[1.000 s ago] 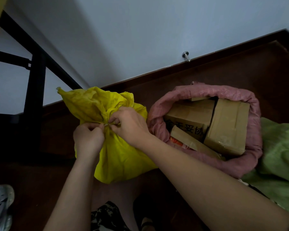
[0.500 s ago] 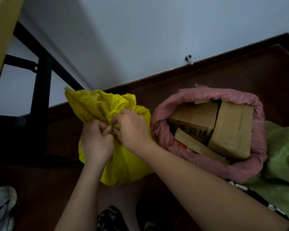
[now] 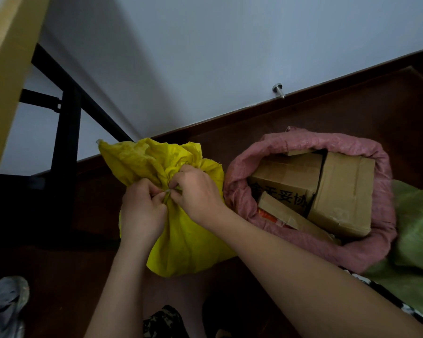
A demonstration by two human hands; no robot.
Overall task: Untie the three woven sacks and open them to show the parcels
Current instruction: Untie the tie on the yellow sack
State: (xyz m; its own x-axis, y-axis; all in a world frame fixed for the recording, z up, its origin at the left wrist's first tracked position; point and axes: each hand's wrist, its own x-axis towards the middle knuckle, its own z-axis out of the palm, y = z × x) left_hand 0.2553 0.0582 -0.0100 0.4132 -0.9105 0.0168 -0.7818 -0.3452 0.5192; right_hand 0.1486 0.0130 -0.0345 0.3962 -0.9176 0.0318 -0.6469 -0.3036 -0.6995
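against the skirting at the back of the dark floor, the yellow sack [image 3: 181, 230] stands gathered at its neck, not yet open. left hand [image 3: 142, 211] and right hand [image 3: 198, 191] meet there, fingertips pinching the tie [image 3: 167, 193]. probably best to work the knot loose with small pulls while one hand steadies the neck, rather than tearing the weave. its contents are hidden. just beside it the pink sack [image 3: 362, 247] lies rolled open on cardboard parcels [image 3: 342, 193]; a green sack [image 3: 418, 223] shows at the right edge.
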